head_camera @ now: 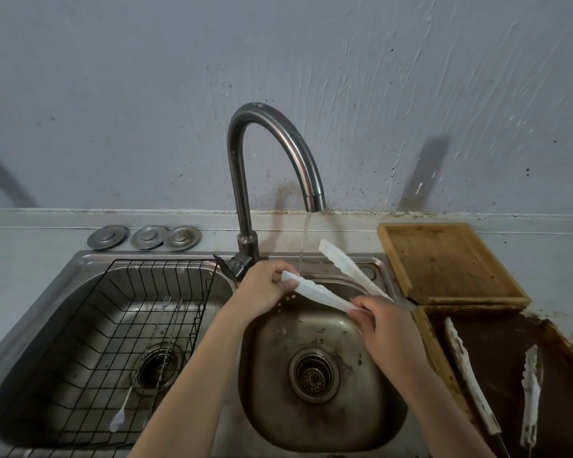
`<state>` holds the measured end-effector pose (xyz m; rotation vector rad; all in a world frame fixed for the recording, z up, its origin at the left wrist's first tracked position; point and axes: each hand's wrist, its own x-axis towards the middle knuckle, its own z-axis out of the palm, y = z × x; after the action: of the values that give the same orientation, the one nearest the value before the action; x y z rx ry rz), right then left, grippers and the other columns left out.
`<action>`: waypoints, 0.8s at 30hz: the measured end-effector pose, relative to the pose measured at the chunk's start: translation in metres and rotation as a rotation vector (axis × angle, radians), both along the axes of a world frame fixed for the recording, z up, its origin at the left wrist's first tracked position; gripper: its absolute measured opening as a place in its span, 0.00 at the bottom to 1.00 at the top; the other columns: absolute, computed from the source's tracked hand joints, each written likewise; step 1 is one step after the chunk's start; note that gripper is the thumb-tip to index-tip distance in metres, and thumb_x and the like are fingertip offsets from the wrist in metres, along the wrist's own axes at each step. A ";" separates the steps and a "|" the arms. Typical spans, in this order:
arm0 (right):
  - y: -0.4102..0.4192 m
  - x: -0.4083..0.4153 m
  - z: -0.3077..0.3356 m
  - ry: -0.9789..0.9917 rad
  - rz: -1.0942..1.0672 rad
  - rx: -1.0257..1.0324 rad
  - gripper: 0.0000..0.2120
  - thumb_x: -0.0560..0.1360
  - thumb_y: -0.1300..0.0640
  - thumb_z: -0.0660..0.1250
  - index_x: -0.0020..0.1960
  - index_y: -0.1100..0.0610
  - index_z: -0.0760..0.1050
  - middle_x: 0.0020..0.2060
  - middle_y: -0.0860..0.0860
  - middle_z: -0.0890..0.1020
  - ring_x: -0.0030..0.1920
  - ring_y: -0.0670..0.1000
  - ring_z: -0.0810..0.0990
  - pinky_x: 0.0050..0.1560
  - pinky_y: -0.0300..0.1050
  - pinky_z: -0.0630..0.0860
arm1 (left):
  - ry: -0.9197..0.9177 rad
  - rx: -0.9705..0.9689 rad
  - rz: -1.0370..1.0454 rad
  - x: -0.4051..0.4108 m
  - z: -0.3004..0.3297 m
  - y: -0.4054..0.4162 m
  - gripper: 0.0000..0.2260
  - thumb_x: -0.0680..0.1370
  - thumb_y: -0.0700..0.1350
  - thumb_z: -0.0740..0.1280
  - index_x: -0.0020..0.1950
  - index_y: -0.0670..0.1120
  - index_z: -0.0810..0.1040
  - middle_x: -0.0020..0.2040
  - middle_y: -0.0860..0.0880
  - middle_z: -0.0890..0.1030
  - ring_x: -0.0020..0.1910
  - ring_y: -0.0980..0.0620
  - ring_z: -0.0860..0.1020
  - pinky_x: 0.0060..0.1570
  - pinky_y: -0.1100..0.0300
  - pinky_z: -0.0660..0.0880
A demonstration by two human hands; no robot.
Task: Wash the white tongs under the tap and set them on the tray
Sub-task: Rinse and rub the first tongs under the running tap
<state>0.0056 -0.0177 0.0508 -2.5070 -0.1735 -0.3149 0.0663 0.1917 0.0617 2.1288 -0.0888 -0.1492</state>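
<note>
Matt white plastic tongs (315, 291); dull brushed-metal tap (272, 143) and stained steel sink (321, 328); worn rough wooden tray (444, 259); black wire rack (113, 325); rough plastered wall (377, 77)

Tap-side clearance
Right of the tap (272, 153), the upper wooden tray (444, 259) lies bare; two soiled tongs (470, 375) occupy the lower tray (437, 358); left, wire rack (113, 325) fills the basin.

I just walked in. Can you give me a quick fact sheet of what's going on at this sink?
Activity: rinsing white tongs over the right sink basin
Tap: running, thin stream
Left hand: pinches the tip of one arm
Right hand: grips the hinge end
Tongs' state: arms spread apart
Upper wooden tray: nothing on it
Lower tray: two dirty tongs
Left basin: wire rack
</note>
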 end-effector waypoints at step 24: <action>0.019 0.033 -0.044 0.152 -0.008 -0.128 0.16 0.70 0.51 0.70 0.53 0.51 0.69 0.41 0.47 0.81 0.38 0.47 0.81 0.27 0.30 0.66 | -0.094 -0.580 0.234 0.004 -0.030 -0.004 0.26 0.69 0.36 0.74 0.63 0.45 0.70 0.58 0.54 0.75 0.55 0.64 0.75 0.47 0.73 0.73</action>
<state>0.0381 0.0013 0.0073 -2.6462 -0.1253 -0.1183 0.0702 0.1882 0.0315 1.5508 0.0578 0.1060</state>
